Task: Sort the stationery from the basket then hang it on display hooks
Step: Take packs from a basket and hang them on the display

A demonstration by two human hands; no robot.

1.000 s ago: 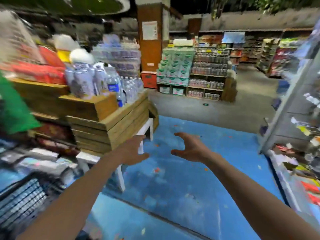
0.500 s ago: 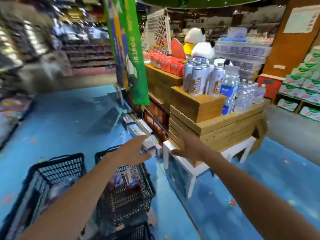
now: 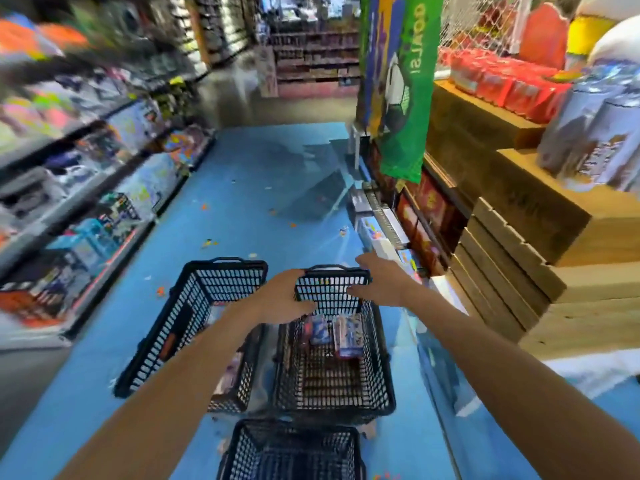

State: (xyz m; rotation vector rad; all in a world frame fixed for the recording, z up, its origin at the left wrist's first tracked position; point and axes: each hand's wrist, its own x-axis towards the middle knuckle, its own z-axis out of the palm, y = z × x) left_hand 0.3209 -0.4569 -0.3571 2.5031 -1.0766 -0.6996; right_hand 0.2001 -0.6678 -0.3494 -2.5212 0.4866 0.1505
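Hovering over the centre black mesh basket point(image 3: 332, 289) in the lower middle of the frame, a person's left hand point(image 3: 282, 296) holds nothing, its fingers loosely together, while the right hand point(image 3: 379, 282) is also empty, fingers spread, near the far rim. Stationery packs point(image 3: 334, 332) stand bunched against the basket's far wall, just below both hands. A hasty grab at one pack may topple its neighbours or drag the light basket across the blue floor point(image 3: 242, 209), and fingers could catch in the mesh.
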